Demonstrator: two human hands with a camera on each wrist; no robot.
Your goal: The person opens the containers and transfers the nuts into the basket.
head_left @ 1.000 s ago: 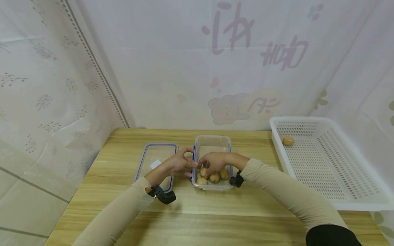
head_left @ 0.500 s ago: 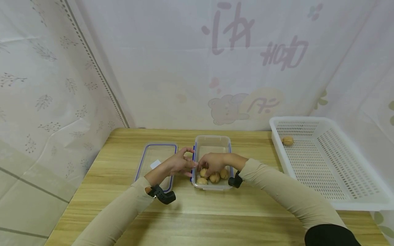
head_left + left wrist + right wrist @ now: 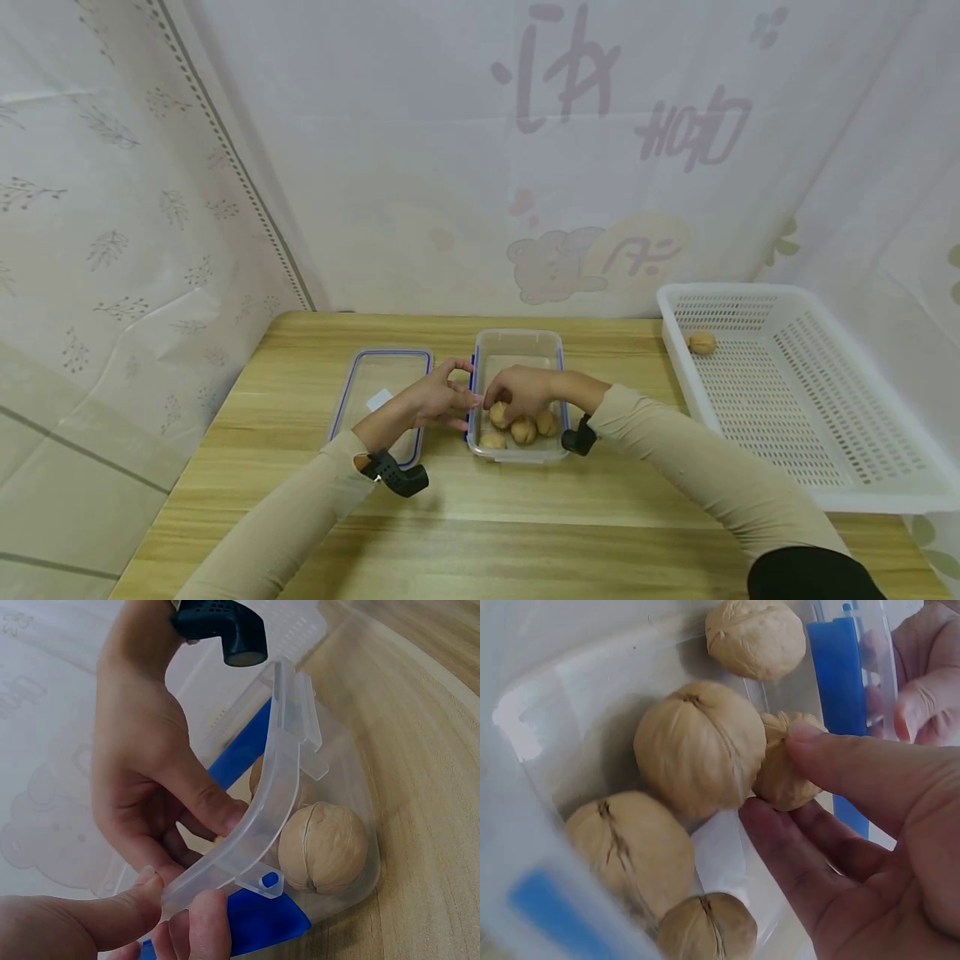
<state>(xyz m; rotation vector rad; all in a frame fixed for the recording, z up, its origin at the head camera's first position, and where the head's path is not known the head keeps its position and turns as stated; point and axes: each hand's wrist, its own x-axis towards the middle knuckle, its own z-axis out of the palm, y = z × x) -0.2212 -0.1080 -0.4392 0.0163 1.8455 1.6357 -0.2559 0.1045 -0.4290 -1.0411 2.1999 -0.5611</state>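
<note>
A clear plastic food box (image 3: pixel 519 337) with blue side clips stands without its lid on the table. Several walnuts (image 3: pixel 523 430) lie in its near half. Reaching in from the right, my right hand (image 3: pixel 521 392) pinches one walnut (image 3: pixel 786 780) between thumb and fingers, beside the box's left wall. My left hand (image 3: pixel 441 397) holds that left wall, its thumb at the rim and its fingers against the outside by the blue clip (image 3: pixel 266 922). Another walnut (image 3: pixel 324 847) shows through the near corner in the left wrist view. My right hand covers part of the box floor.
Left of the box lies its clear lid (image 3: pixel 390 375) with a blue seal, partly under my left forearm. A white perforated basket (image 3: pixel 817 392) stands at the right, with one walnut (image 3: pixel 702 342) in its far left corner. A printed curtain (image 3: pixel 420 183) hangs behind the table (image 3: pixel 480 550).
My right hand has closed on a walnut near the box's left wall and shifted it slightly away from me. The left hand and the box have stayed in place.
</note>
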